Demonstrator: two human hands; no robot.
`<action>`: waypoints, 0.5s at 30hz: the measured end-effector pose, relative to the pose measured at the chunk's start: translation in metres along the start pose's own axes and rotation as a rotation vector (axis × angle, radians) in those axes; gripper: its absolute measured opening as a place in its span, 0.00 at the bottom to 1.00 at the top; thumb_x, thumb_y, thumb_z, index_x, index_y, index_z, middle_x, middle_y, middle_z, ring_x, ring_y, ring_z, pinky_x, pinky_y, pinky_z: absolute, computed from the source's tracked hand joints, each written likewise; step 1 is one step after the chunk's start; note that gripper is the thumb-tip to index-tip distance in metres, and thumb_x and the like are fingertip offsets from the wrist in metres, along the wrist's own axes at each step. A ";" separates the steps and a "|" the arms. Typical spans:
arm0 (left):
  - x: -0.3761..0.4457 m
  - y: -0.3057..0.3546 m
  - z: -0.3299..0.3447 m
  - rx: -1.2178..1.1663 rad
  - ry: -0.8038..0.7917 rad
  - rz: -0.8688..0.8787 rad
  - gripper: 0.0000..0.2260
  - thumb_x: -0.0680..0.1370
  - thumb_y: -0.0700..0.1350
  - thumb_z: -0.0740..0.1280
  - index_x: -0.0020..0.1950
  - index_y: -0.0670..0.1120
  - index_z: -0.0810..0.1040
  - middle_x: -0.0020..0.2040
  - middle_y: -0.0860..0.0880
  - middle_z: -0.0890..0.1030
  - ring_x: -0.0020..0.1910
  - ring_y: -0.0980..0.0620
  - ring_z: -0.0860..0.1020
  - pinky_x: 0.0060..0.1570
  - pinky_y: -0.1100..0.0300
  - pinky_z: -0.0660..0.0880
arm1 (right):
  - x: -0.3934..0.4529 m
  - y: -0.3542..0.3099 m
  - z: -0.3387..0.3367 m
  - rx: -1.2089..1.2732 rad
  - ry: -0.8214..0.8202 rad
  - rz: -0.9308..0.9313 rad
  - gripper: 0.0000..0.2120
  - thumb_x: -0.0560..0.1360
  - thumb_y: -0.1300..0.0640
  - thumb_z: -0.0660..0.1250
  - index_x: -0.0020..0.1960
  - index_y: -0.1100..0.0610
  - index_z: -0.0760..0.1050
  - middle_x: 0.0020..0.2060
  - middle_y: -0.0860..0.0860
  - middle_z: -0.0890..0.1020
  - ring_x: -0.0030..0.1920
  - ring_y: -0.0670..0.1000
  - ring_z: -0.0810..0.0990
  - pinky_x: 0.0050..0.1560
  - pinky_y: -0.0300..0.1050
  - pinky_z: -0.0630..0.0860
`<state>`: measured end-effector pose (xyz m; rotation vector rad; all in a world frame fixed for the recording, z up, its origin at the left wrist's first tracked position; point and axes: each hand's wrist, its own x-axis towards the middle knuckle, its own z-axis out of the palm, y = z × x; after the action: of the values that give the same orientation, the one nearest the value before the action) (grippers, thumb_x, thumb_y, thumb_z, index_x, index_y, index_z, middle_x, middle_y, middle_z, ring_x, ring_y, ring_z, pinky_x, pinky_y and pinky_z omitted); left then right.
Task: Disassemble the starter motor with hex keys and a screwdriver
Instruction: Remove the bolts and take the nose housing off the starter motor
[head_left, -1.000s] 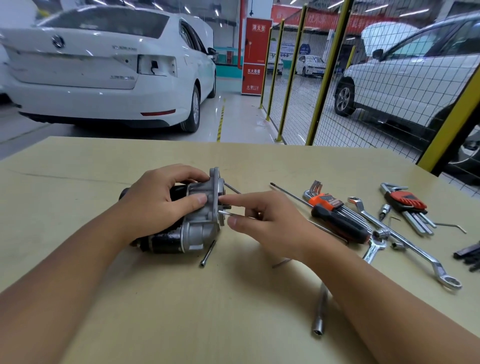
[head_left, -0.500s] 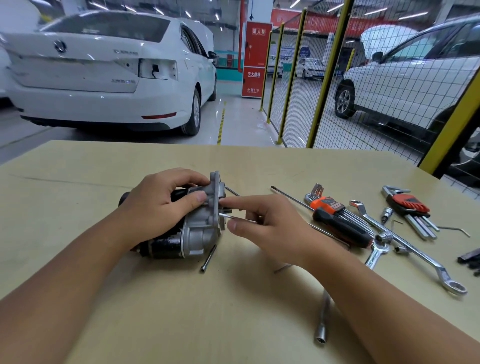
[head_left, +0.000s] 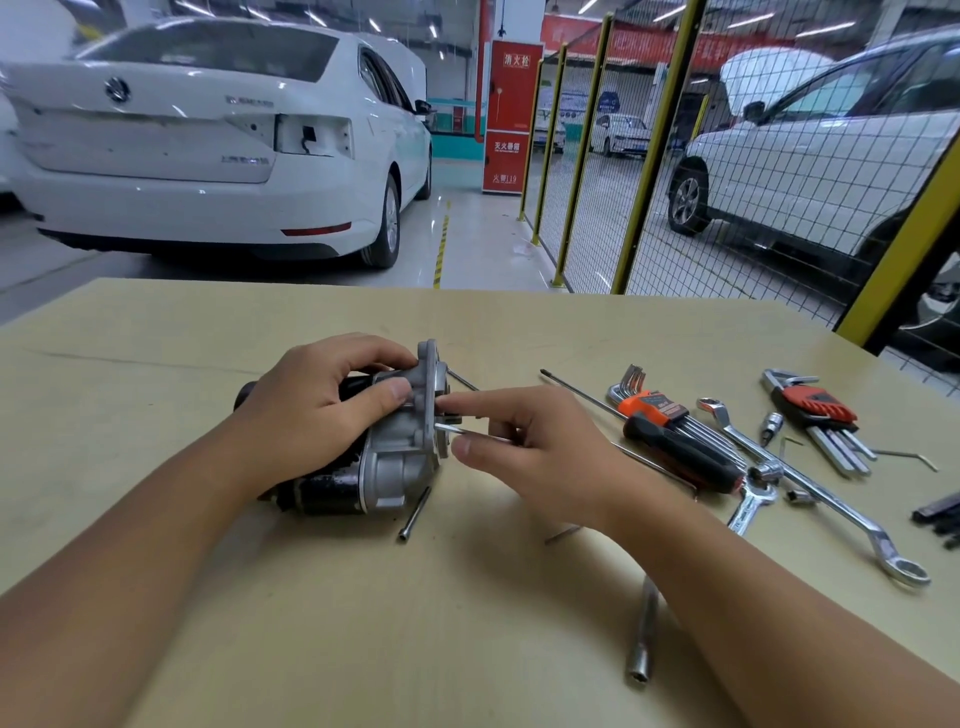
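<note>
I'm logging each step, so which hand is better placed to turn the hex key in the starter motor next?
Right. The right hand already pinches the hex key at the starter motor flange, while the left hand grips the housing to steady it.

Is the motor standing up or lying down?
Lying down. The motor rests lengthwise on the table, steadied by the left hand.

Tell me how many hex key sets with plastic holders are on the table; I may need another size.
2. The orange-holder hex key set lies beside the screwdriver; the red-holder hex key set lies farther right. Loose keys lie elsewhere.
</note>
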<state>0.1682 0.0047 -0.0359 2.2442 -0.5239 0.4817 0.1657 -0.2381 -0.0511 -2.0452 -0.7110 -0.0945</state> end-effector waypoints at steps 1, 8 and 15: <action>0.000 0.001 0.000 0.004 0.004 0.002 0.11 0.75 0.55 0.67 0.56 0.60 0.82 0.53 0.67 0.82 0.57 0.61 0.80 0.62 0.49 0.77 | 0.000 0.000 0.000 0.002 -0.005 0.004 0.17 0.76 0.52 0.72 0.65 0.45 0.80 0.24 0.42 0.66 0.28 0.43 0.63 0.32 0.36 0.61; 0.000 -0.001 -0.002 -0.010 -0.023 0.020 0.13 0.74 0.50 0.75 0.55 0.64 0.80 0.54 0.67 0.82 0.57 0.66 0.79 0.60 0.59 0.75 | 0.000 -0.002 -0.003 -0.001 -0.019 0.016 0.17 0.78 0.55 0.72 0.66 0.46 0.80 0.24 0.42 0.65 0.28 0.43 0.63 0.33 0.37 0.61; 0.000 0.001 -0.001 -0.001 -0.001 0.002 0.11 0.76 0.55 0.68 0.57 0.60 0.82 0.53 0.66 0.83 0.56 0.62 0.81 0.61 0.51 0.77 | -0.001 -0.003 -0.003 -0.016 -0.025 0.008 0.18 0.78 0.53 0.71 0.67 0.45 0.80 0.24 0.41 0.67 0.28 0.42 0.64 0.32 0.32 0.61</action>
<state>0.1681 0.0047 -0.0350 2.2433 -0.5272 0.4815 0.1641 -0.2395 -0.0476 -2.0674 -0.7194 -0.0698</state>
